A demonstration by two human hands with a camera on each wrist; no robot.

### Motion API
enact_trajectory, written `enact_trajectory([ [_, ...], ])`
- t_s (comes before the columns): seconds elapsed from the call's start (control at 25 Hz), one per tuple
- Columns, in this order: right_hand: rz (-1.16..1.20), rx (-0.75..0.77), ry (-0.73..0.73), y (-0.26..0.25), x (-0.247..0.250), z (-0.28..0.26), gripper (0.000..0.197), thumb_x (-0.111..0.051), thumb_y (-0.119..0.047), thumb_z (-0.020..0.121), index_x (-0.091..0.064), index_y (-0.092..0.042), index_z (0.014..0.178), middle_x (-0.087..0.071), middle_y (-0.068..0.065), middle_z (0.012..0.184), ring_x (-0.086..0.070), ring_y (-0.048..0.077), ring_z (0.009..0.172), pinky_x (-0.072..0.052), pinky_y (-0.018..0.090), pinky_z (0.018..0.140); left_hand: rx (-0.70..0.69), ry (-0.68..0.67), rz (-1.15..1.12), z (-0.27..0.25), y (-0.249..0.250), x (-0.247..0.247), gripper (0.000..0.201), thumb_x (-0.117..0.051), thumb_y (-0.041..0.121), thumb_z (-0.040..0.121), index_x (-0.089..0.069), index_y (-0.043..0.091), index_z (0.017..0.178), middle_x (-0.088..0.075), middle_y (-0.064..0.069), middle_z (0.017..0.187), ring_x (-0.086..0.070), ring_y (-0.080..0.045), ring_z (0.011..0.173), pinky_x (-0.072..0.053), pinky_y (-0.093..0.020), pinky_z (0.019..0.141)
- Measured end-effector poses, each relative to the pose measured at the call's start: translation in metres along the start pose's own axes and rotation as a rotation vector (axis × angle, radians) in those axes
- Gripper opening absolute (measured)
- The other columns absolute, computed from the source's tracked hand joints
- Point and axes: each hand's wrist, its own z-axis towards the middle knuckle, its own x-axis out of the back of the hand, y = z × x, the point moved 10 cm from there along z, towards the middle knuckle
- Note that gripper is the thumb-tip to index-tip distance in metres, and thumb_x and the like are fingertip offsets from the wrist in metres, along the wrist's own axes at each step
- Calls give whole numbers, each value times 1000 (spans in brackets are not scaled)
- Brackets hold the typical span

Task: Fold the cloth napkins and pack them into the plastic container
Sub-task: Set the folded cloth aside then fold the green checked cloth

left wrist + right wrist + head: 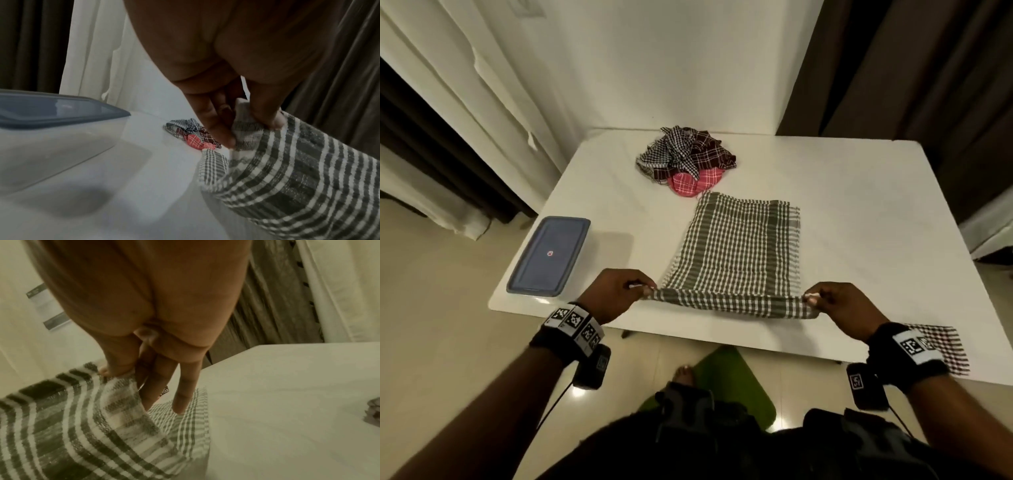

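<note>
A grey-and-white checked napkin [739, 246] lies spread on the white table [859, 212]. Its near edge is lifted off the surface. My left hand [619, 291] pinches the near left corner [246, 129] between thumb and fingers. My right hand [839, 305] pinches the near right corner [121, 386], with two fingers [183, 395] reaching down past it. The plastic container [549, 255], clear with a blue-grey lid on it [51, 112], stands at the table's left edge, left of my left hand.
A heap of crumpled napkins [685, 161], black-and-white, maroon and pink checks, lies at the back of the table [191, 134]. Another checked cloth [945, 346] lies at the near right corner, partly behind my right wrist. Dark curtains hang on both sides.
</note>
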Motion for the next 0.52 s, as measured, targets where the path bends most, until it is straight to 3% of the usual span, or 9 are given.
enact_trajectory([
  [0.08,48,-49,8,18,-4,-1,15,-63,-10,92,-72,-20,85,-73,0,76,-65,6,72,-49,18,72,7,-50,9,2,-8,-17,18,-69,14,86,-75,32,82,-73,17,84,-68,-3,84,-55,-34,83],
  [0.24,283,-150,89,30,1,10,6,-62,-2,92,-67,-4,88,-69,22,85,-62,17,68,-60,32,66,25,-55,7,30,-21,-23,13,-69,19,87,-74,31,85,-73,17,87,-67,-4,87,-54,-33,83],
  [0.32,370,-184,123,30,7,27,4,-61,-2,92,-64,0,90,-68,27,85,-62,24,70,-60,45,69,36,-18,0,55,-26,-20,8,-70,21,87,-73,29,87,-73,13,84,-68,-6,83,-55,-34,78],
  [0.44,362,-207,204,36,23,71,6,-61,-6,93,-66,-3,91,-67,15,81,-59,22,70,-58,41,65,78,39,28,113,-36,-14,7,-68,24,89,-70,30,88,-72,7,81,-66,-13,68,-55,-34,66],
  [0.52,325,-215,249,41,34,111,7,-62,-7,93,-68,-9,90,-64,8,76,-58,21,69,-57,34,60,125,57,16,158,-45,-16,7,-68,22,88,-70,29,88,-73,3,85,-67,-18,73,-56,-36,69],
])
